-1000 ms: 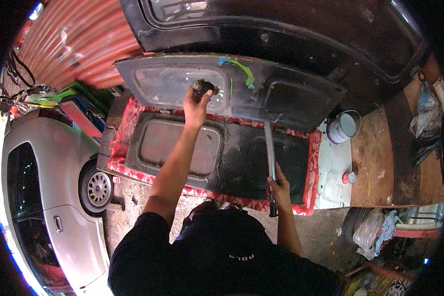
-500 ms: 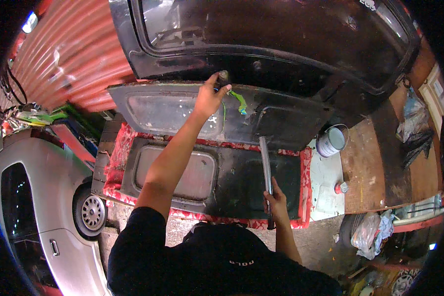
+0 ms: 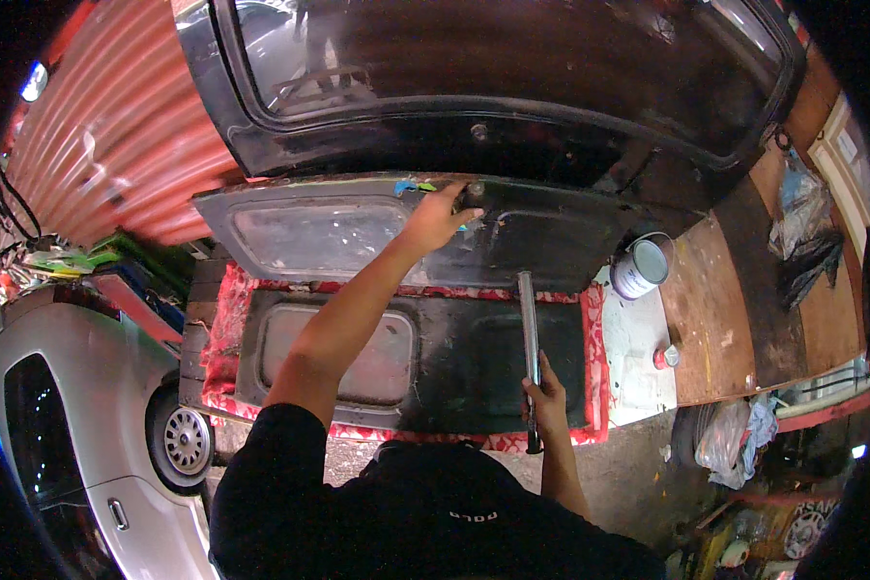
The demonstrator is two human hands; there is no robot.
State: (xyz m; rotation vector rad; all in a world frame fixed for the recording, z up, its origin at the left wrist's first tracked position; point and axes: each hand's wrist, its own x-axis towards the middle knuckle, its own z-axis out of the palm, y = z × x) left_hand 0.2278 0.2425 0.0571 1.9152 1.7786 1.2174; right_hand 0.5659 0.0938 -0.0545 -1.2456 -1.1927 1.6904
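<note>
My left hand (image 3: 439,220) reaches far forward, closed round a small dark object with a rounded end (image 3: 475,192), whose kind I cannot make out. It is at the upper part of a dark molded panel (image 3: 309,237) that stands tilted. A green and blue scrap (image 3: 411,187) shows beside the fingers at the panel's top edge. My right hand (image 3: 547,394) grips a long silver bar (image 3: 529,324) near its dark lower end. The bar points away from me over a second dark panel (image 3: 445,362), which lies flat on red-and-white patterned cloth (image 3: 594,372).
Behind the panels stands a black vehicle door or hatch (image 3: 377,111) with a window. A paint can (image 3: 638,271) and a small red-and-white container (image 3: 666,357) stand at right on a white board (image 3: 638,387). A silver car (image 3: 116,425) is at left, beside red corrugated sheeting (image 3: 116,145).
My left hand has moved right and slightly nearer along the panel with the dark object. The green strip that hung below it now shows left of the fingers. The right hand has barely moved.
</note>
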